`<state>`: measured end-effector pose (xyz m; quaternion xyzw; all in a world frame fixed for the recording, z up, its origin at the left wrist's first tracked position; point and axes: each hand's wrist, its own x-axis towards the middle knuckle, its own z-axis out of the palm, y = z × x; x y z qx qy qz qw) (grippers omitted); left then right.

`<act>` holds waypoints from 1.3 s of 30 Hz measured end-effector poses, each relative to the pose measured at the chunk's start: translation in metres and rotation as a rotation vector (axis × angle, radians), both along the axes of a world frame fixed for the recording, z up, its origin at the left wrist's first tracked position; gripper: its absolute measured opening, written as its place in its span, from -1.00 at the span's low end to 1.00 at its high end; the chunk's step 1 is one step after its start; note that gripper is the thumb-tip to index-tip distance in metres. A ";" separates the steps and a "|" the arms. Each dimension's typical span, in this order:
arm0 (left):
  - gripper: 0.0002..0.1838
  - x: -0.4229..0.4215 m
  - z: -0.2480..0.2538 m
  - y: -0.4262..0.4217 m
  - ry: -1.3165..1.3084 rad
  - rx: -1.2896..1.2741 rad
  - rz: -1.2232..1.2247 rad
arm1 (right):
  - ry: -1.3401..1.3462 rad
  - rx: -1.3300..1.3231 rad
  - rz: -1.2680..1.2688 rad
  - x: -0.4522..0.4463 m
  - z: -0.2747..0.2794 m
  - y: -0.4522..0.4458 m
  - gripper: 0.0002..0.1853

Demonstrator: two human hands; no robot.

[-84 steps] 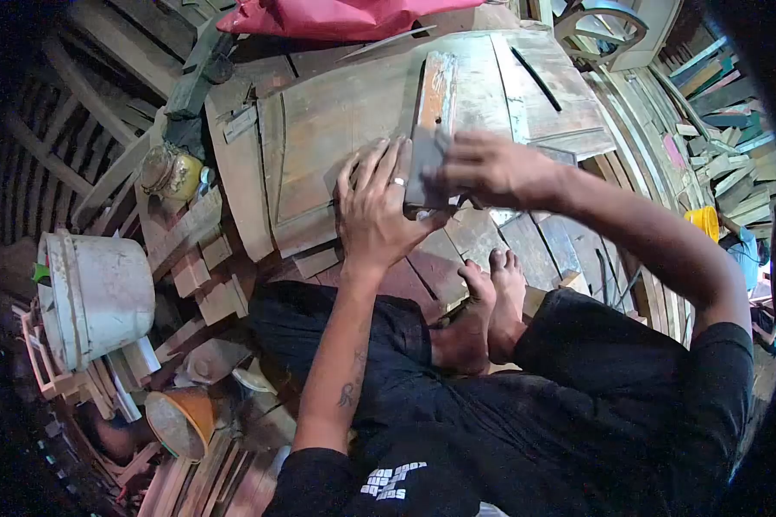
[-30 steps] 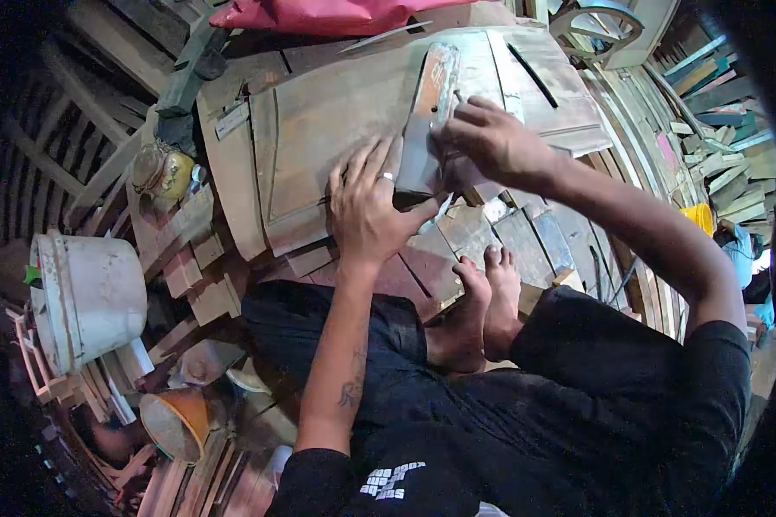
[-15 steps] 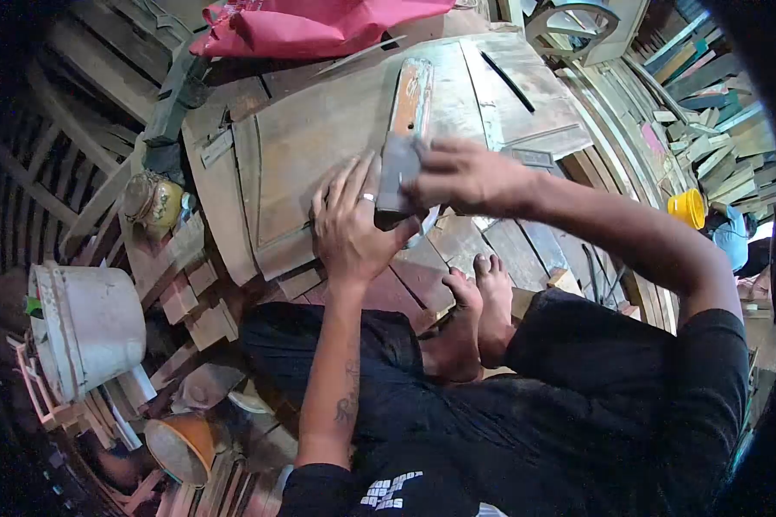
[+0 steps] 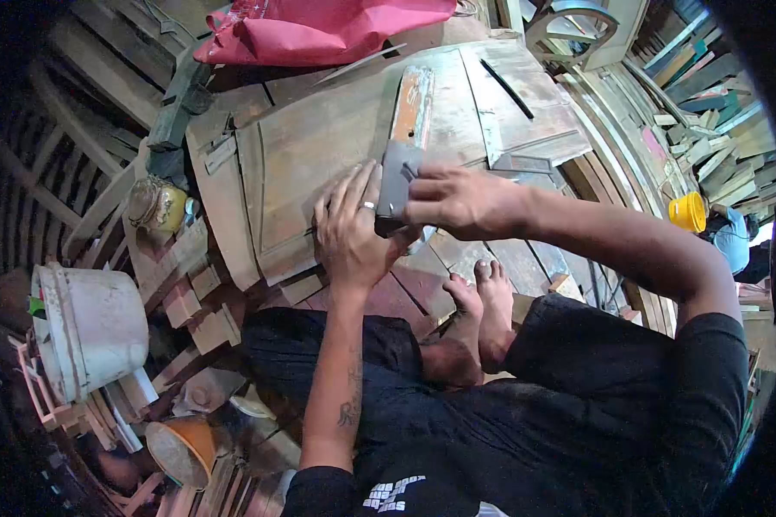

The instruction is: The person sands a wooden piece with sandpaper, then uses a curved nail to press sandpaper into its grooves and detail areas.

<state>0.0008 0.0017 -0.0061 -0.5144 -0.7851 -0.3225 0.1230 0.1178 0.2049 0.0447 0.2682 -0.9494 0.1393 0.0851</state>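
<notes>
A grey flat-topped block [image 4: 395,183] rests over the near part of a long narrow wooden strip [image 4: 412,99] with worn orange and white paint. My left hand [image 4: 353,215], with a ring on one finger, lies along the block's left side. Its fingers are long and slightly apart, and its thumb is tucked at the near end, bracing the block. On the right side, my right hand [image 4: 466,200] presses curled, closed fingers onto the block's top. A small dark mark or piece shows by its fingertips; what they pinch is hidden.
Beneath lies a wide wooden panel [image 4: 306,159] with a black rod [image 4: 507,89] on it. Red fabric [image 4: 328,30] sits beyond. A white bucket [image 4: 95,327], an orange container [image 4: 181,452] and a jar [image 4: 157,205] stand left; a yellow bucket [image 4: 687,211] and stacked offcuts [image 4: 724,168] are right.
My right hand has moved slightly toward me along the block, and its motion blur has lessened. My left hand stays in place. The whole view has shifted a little downward.
</notes>
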 end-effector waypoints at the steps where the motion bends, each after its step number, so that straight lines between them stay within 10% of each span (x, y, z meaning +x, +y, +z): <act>1: 0.06 0.000 0.001 -0.002 -0.013 0.007 -0.011 | 0.001 -0.007 0.002 -0.003 0.001 0.004 -0.50; 5: 0.05 0.000 0.001 -0.002 0.016 0.004 -0.001 | -0.110 -0.137 -0.324 -0.023 0.007 0.030 -0.44; 11: 0.04 0.002 0.002 -0.003 -0.006 0.014 0.012 | 0.007 -0.106 -0.078 -0.026 0.016 0.024 -0.74; 16: -0.01 -0.001 0.001 -0.002 -0.015 0.013 0.011 | -0.026 -0.042 -0.059 -0.015 0.007 0.002 -0.51; 39: 0.03 0.000 -0.001 -0.002 0.005 0.028 -0.004 | -0.038 -0.043 -0.126 -0.032 0.014 0.038 -0.57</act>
